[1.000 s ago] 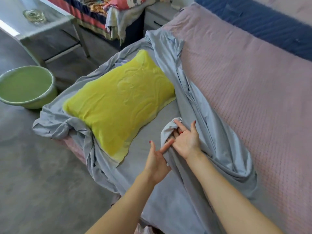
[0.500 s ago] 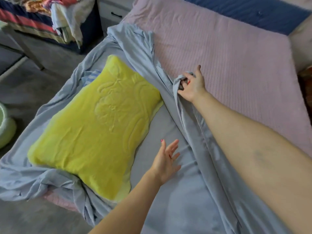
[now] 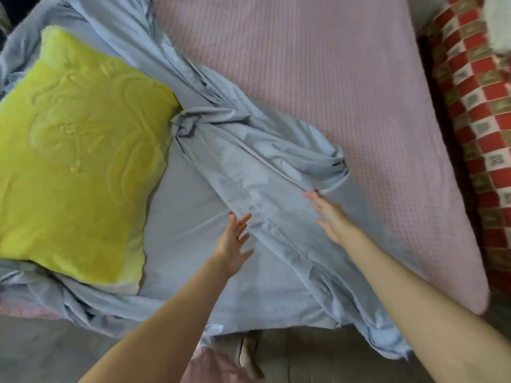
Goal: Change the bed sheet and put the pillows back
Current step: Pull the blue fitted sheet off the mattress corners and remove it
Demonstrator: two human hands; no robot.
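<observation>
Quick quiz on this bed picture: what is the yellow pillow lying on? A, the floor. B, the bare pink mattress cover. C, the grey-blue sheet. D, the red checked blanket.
C: the yellow pillow lies on the grey-blue sheet, whose folds show around it, while the pink mattress cover lies bare to the right of it.

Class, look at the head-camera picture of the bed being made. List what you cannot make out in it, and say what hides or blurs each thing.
- Right hand: motion blur; whether it touches the sheet is unclear.
- Pillow: its left side is cut off by the frame edge.
- Mattress: its left part is hidden under the sheet and pillow.
- Checked fabric: cut off by the right edge; what it is cannot be told.
- Left hand: touching or hovering over the sheet cannot be told.
</observation>
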